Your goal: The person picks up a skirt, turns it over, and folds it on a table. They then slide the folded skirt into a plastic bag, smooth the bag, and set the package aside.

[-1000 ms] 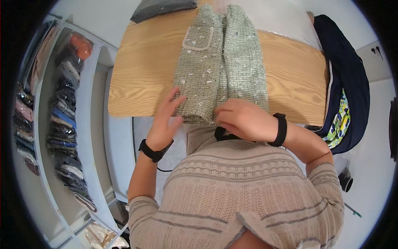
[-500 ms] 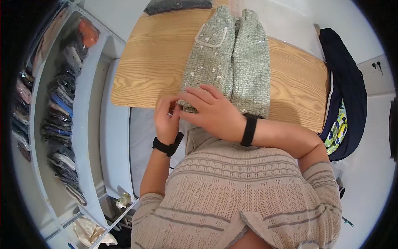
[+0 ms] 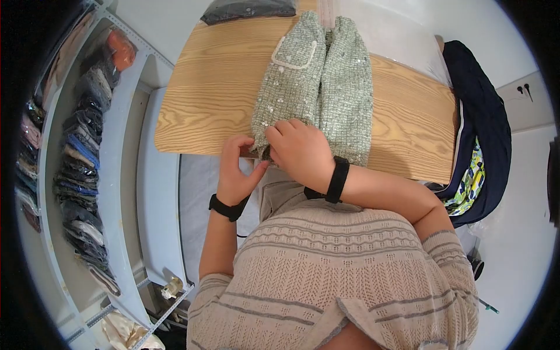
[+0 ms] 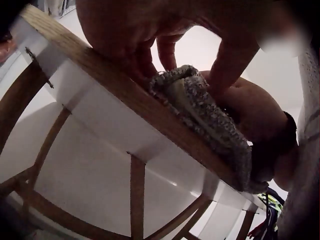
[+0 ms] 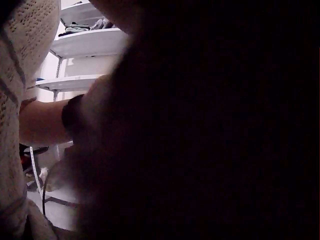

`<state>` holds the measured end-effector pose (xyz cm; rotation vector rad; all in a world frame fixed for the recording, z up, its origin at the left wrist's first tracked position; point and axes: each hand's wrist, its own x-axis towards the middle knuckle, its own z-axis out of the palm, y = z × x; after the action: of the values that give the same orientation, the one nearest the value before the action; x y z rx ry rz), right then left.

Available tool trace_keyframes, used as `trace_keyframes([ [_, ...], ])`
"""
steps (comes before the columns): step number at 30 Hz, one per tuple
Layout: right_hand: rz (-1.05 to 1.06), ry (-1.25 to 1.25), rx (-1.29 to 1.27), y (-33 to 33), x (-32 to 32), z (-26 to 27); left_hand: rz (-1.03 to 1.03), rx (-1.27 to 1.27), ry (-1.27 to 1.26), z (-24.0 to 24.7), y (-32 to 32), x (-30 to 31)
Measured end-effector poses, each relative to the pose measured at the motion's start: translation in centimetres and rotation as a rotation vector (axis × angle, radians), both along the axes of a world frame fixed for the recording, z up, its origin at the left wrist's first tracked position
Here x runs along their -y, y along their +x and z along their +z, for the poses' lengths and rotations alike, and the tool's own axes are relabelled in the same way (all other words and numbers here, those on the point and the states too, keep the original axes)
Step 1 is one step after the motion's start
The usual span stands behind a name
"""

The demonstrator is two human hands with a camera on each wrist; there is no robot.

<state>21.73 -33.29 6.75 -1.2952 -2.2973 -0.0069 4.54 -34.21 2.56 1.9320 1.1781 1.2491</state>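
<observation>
A light green sequinned tweed garment (image 3: 345,96) lies folded lengthwise on the wooden table (image 3: 204,99), its white-edged pocket (image 3: 294,53) facing up. My left hand (image 3: 233,175) holds the garment's near left corner, thumb on the near side and fingers at the far side. Just right of it, my right hand (image 3: 302,150) has its fingers curled on the cloth and grips the near end. In the left wrist view, the rolled hem (image 4: 207,112) shows a paler inside at the table edge. Darkness covers most of the right wrist view, hiding the right fingers.
A dark bagged item (image 3: 251,10) lies at the back left, clear plastic (image 3: 396,35) at the back right. Navy cloth (image 3: 481,116) hangs by the table's right end. Shelves (image 3: 111,221) with several bagged garments stand at the left.
My right hand has moved left across the garment's near end, then curled its fingers into the cloth. The left hand has come to the near left corner, its thumb now spread from its fingers.
</observation>
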Motion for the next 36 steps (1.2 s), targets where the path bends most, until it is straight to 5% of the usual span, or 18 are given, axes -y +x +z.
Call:
trace_keyframes([
  [6,0.030,0.036,0.004,0.4,0.6,0.9,0.127,-0.022,-0.116,0.0,0.7,-0.7],
  [12,0.263,-0.205,-0.142,6.9,2.3,4.2,0.252,-0.047,-0.168,-0.3,0.6,-0.9],
  [18,0.198,-0.313,-0.081,11.7,4.7,1.6,0.288,-0.031,-0.055,-0.5,1.3,-1.1],
  [22,0.115,-0.240,-0.082,11.3,4.8,-1.2,0.271,-0.023,-0.055,0.6,2.2,-0.8],
  [27,-0.016,-0.020,-0.258,11.0,4.5,-2.6,0.345,-0.274,0.318,-1.4,2.9,-0.5],
  [33,0.254,0.063,-0.228,9.9,3.7,-3.1,0.320,-0.193,0.323,-1.6,2.8,-0.5],
  [36,0.164,0.111,-0.225,9.9,3.9,-2.4,0.304,-0.198,0.313,-2.1,2.4,-0.6],
])
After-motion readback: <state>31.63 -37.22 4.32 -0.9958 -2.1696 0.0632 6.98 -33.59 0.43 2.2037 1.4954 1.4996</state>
